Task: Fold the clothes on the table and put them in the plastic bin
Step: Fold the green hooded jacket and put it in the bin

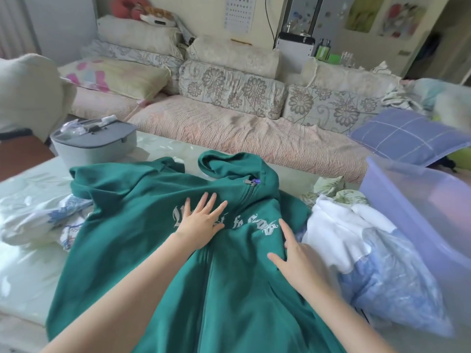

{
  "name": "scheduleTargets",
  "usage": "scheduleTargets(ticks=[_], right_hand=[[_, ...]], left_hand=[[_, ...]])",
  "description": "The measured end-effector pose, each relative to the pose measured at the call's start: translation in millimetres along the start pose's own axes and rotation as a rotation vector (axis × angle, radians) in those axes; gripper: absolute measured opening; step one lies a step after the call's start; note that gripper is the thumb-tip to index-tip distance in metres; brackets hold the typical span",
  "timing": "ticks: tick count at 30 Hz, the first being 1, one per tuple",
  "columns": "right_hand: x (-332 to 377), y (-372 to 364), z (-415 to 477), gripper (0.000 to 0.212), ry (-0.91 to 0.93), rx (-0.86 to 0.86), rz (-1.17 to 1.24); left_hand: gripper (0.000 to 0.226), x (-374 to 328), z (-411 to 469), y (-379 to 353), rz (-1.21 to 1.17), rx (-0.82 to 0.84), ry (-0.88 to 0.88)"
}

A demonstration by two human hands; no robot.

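Left hand (pixel 201 222) and right hand (pixel 295 261) press flat on the green hoodie (pixel 142 225), fingers straight, gripping nothing. The hoodie lies unfolded on the table (pixel 23 263), its long axis pointing away and its hood farthest. Loose clothes (pixel 356 238) and the plastic bin (pixel 418 200) lie to its right; folding has barely begun.

- One wide-angle view, worn on the person's head, faces forward and down across the pale cloth-covered bench (pixel 28 263).
- It sits close above the spread green hooded zip sweatshirt (pixel 153 250).
- Further ahead, the frame's upper half takes in the floral-cushioned sofa (pixel 229 133).
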State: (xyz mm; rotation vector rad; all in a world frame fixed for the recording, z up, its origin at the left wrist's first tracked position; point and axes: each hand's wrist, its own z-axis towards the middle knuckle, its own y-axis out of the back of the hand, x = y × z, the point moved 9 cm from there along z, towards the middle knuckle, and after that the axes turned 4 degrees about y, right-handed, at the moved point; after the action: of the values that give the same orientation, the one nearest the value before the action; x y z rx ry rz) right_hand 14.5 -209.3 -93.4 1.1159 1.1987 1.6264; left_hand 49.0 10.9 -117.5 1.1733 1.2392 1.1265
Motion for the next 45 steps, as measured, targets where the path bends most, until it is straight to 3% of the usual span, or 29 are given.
scheduleTargets(ticks=[3, 6, 8, 14, 15, 18, 20, 22, 25, 29, 34, 39, 42, 45], right_hand=[[-1.7, 10.3, -2.8, 0.053, 0.105, -0.057, -0.053], [-22.7, 45.4, 1.3, 0.037, 0.081, -0.153, -0.099], [-35.2, 63.7, -2.0, 0.042, 0.075, -0.199, -0.207], [-27.0, 6.2, -15.9, 0.074, 0.123, 0.199, -0.47], [-23.1, 4.4, -14.7, 0.074, 0.121, 0.25, -0.444], [-15.9, 15.3, -4.3, 0.058, 0.148, 0.212, -0.297], [-11.0, 22.5, 4.1, 0.061, 0.166, 0.157, -0.241], [11.4, 21.4, 5.4, 0.086, 0.243, 0.156, -0.165], [30.1, -14.5, -7.5, 0.113, 0.314, 0.36, -0.14], [15.5, -50.7, -13.5, 0.096, 0.285, 0.511, -0.216], [8.4, -53.0, 0.0, 0.104, 0.256, 0.575, -0.266], [8.7, -54.0, 1.7, 0.108, 0.232, 0.629, -0.282], [7.4, -54.9, 8.3, 0.113, 0.212, 0.663, -0.309], [3.8, -57.3, 19.2, 0.117, 0.186, 0.726, -0.354]], left_hand=[[0.063, 11.6, 15.8, -20.6, 0.093, 0.103, 0.062], [0.066, 17.0, 25.4, -29.2, 0.115, 0.155, 0.096], [0.066, 11.6, 31.3, -28.5, 0.057, 0.136, 0.1], [0.069, 5.4, 31.1, -42.6, 0.186, 0.189, 0.125], [0.07, 3.7, 31.5, -40.0, 0.177, 0.205, 0.125], [0.071, -9.4, 28.7, -27.8, 0.02, 0.251, 0.066], [0.068, -20.3, 18.3, -25.8, -0.022, 0.331, -0.028], [0.068, -21.9, 5.7, -32.6, 0.028, 0.417, -0.076], [0.082, -11.8, -2.3, -47.9, 0.079, 0.366, -0.048], [0.111, -12.4, -0.2, -56.2, 0.119, 0.215, -0.026], [0.107, -8.9, 7.2, -55.9, 0.083, 0.209, 0.019], [0.083, -24.8, -0.5, -47.7, 0.09, 0.185, 0.037], [0.112, -33.9, -0.3, -57.6, 0.016, 0.248, 0.011], [0.116, -29.2, 15.5, -60.0, -0.043, 0.258, 0.027]])
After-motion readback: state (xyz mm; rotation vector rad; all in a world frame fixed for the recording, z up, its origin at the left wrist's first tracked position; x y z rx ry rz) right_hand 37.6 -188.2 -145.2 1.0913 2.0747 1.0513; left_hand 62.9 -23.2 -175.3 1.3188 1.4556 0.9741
